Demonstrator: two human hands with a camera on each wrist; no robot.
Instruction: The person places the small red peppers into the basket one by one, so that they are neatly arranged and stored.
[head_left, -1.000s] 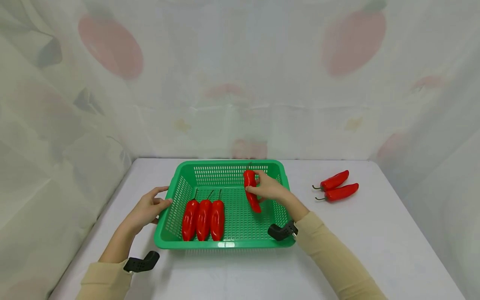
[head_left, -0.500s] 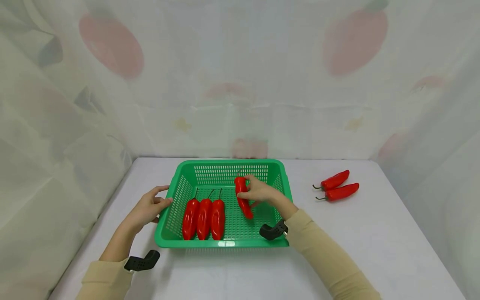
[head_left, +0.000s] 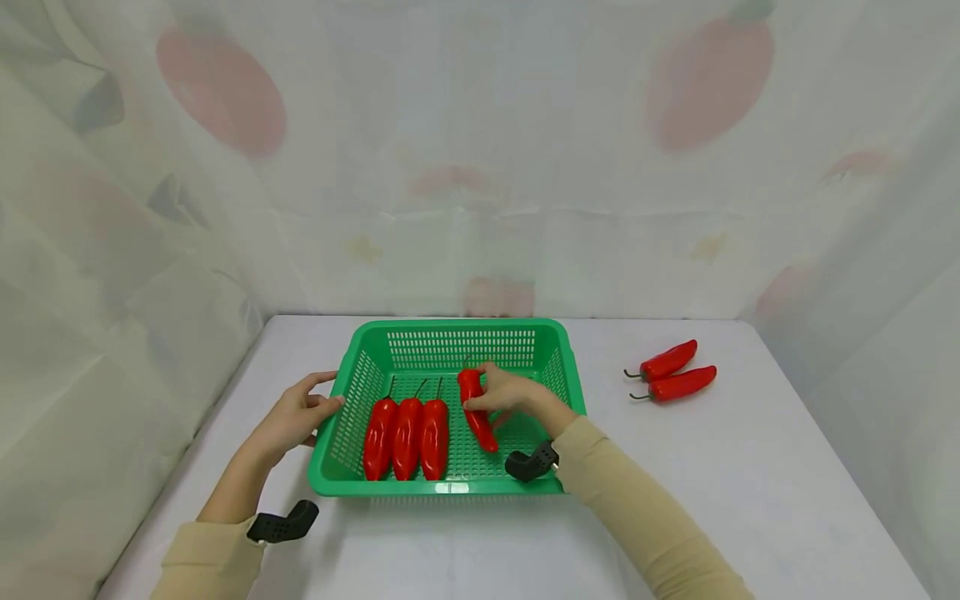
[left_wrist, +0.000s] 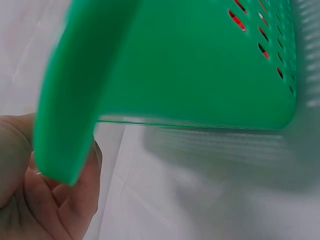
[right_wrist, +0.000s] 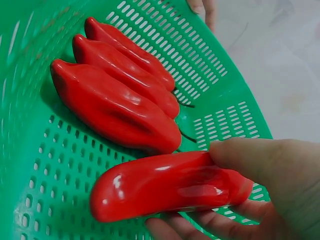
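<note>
My right hand (head_left: pixel 510 395) grips a red chili pepper (head_left: pixel 477 412) between thumb and fingers, inside the green plastic basket (head_left: pixel 450 488). The right wrist view shows this pepper (right_wrist: pixel 150 187) close over the perforated floor, its rounded end pointing left. To its left in the head view, three red chili peppers (head_left: pixel 407 437) lie side by side, stems toward the back wall of the basket. At the left side, my left hand (head_left: pixel 291 423) holds the basket's rim; in the left wrist view thumb and fingers sit either side of the rim (left_wrist: pixel 75 110).
Two more red chili peppers (head_left: pixel 678 383) lie on the white table (head_left: pixel 712 467) to the right of the basket. A pale curtain (head_left: pixel 480 250) with faded fruit prints hangs behind the table and along both sides.
My right hand has moved left and toward the front with the chili pepper, lowering it beside the three lying ones. The left hand and the basket stay where they were.
</note>
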